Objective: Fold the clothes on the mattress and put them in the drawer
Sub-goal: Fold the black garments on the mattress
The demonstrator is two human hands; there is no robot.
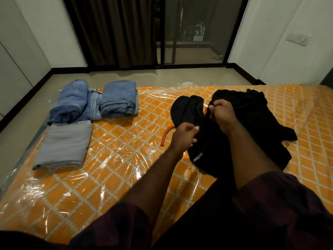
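Note:
A crumpled black garment (252, 123) with the white word "UNIVERSE" and an orange drawstring (164, 135) lies on the right half of the orange patterned mattress (126, 159). My left hand (184, 135) pinches the black cloth near its left side. My right hand (222, 112) grips a bunch of the same cloth a little farther back. At the mattress's far left lie two folded blue jeans (72, 101) (119, 99), and a folded grey garment (64, 147) sits in front of them. No drawer is in view.
Clear plastic wrap covers the mattress, which lies on a grey floor (162, 74). Dark curtains (111, 29) and a glass sliding door (194, 33) stand behind. White walls close in on both sides.

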